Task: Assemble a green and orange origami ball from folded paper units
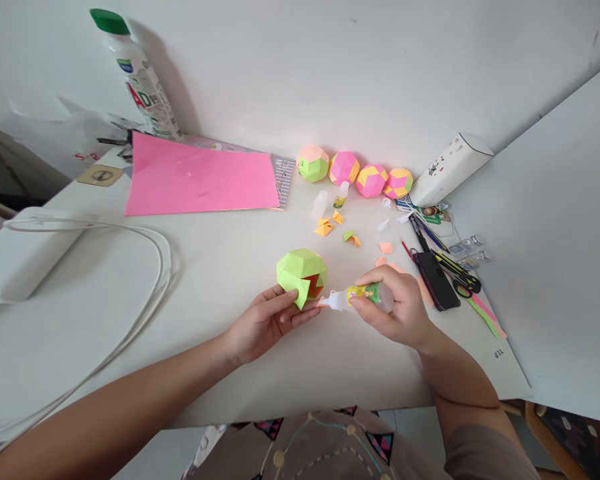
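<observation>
Ideally squeezing gently, the right hand [405, 310] is gripping the glue bottle [370, 292] while the left hand [260, 323] is holding the green paper ball [300, 265] steady.

Glue bottle [371, 292] right of paper ball [300, 267]

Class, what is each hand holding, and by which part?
Left hand: the green paper ball, by its near flap. Right hand: the squeeze bottle, around its body.
</observation>
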Action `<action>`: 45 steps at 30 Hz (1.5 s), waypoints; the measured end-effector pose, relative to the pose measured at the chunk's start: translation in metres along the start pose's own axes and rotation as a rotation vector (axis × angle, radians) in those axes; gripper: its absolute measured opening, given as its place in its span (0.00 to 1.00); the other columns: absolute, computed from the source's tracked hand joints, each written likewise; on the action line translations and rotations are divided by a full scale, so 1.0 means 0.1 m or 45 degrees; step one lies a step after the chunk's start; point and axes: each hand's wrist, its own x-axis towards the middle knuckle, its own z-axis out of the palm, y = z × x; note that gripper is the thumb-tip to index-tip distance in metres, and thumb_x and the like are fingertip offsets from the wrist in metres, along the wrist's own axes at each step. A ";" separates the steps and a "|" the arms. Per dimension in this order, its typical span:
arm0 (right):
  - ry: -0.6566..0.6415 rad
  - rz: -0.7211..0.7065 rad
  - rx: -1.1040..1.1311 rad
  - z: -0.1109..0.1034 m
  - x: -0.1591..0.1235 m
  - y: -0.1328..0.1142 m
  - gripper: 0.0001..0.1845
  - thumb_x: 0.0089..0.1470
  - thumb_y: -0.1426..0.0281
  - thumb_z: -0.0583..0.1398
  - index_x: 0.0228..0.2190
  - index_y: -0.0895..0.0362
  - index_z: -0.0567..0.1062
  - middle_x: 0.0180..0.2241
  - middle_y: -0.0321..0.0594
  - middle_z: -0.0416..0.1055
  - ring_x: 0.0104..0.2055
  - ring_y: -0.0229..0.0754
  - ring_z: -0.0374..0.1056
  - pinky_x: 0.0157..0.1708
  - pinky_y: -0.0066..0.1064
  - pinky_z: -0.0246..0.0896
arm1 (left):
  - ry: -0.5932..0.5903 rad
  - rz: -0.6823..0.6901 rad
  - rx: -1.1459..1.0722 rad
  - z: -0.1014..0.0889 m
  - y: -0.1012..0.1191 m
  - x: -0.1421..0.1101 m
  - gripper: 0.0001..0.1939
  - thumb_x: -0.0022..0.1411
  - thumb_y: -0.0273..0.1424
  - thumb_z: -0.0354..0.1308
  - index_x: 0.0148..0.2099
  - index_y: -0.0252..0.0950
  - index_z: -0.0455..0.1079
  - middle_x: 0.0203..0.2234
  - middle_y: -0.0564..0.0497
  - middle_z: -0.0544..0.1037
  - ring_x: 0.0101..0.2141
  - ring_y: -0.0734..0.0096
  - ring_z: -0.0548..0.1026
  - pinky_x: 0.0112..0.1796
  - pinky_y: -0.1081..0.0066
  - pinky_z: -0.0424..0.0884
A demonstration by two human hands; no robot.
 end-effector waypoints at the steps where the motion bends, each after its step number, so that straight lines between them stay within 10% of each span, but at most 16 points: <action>1: -0.012 0.005 -0.010 0.01 0.00 0.00 0.05 0.52 0.68 0.62 0.31 0.55 0.71 0.24 0.35 0.73 0.22 0.35 0.66 0.21 0.26 0.59 | -0.005 0.002 0.001 0.00 0.00 0.00 0.17 0.54 0.34 0.67 0.21 0.34 0.65 0.19 0.50 0.74 0.47 0.55 0.78 0.58 0.56 0.66; 8: 0.078 0.197 0.005 -0.11 -0.01 0.02 0.06 0.52 0.67 0.62 0.32 0.56 0.72 0.28 0.36 0.72 0.25 0.35 0.65 0.23 0.26 0.58 | -0.012 -0.005 -0.005 0.00 0.00 0.00 0.19 0.55 0.34 0.66 0.19 0.35 0.63 0.18 0.51 0.72 0.50 0.50 0.76 0.57 0.56 0.67; 14: 0.225 0.782 0.741 -0.23 0.13 0.24 0.18 0.50 0.57 0.64 0.40 0.55 0.75 0.23 0.33 0.68 0.21 0.34 0.61 0.23 0.31 0.62 | -0.052 -0.015 0.031 0.00 0.02 0.00 0.21 0.55 0.36 0.66 0.19 0.36 0.59 0.21 0.50 0.73 0.52 0.49 0.74 0.57 0.55 0.67; 20: 0.114 0.886 1.098 -0.09 0.28 0.62 0.15 0.40 0.65 0.67 0.33 0.56 0.75 0.33 0.39 0.76 0.37 0.41 0.71 0.40 0.36 0.65 | -0.070 -0.023 0.062 0.01 0.02 0.01 0.22 0.56 0.37 0.65 0.20 0.35 0.58 0.22 0.50 0.73 0.53 0.46 0.74 0.54 0.58 0.70; 34: -0.139 0.960 -0.096 0.37 0.18 1.15 0.23 0.46 0.68 0.64 0.43 0.56 0.64 0.43 0.44 0.73 0.38 0.44 0.72 0.35 0.33 0.63 | -0.101 -0.049 0.125 0.00 0.00 -0.02 0.12 0.59 0.34 0.63 0.43 0.32 0.72 0.39 0.43 0.81 0.52 0.48 0.75 0.52 0.59 0.72; 45: -0.713 0.727 -0.480 -0.09 0.08 0.42 0.09 0.53 0.69 0.63 0.23 0.58 0.73 0.27 0.43 0.73 0.35 0.48 0.70 0.32 0.33 0.55 | 0.002 -0.070 0.071 -0.02 0.02 0.00 0.21 0.53 0.35 0.67 0.18 0.34 0.61 0.21 0.50 0.74 0.48 0.50 0.77 0.51 0.60 0.74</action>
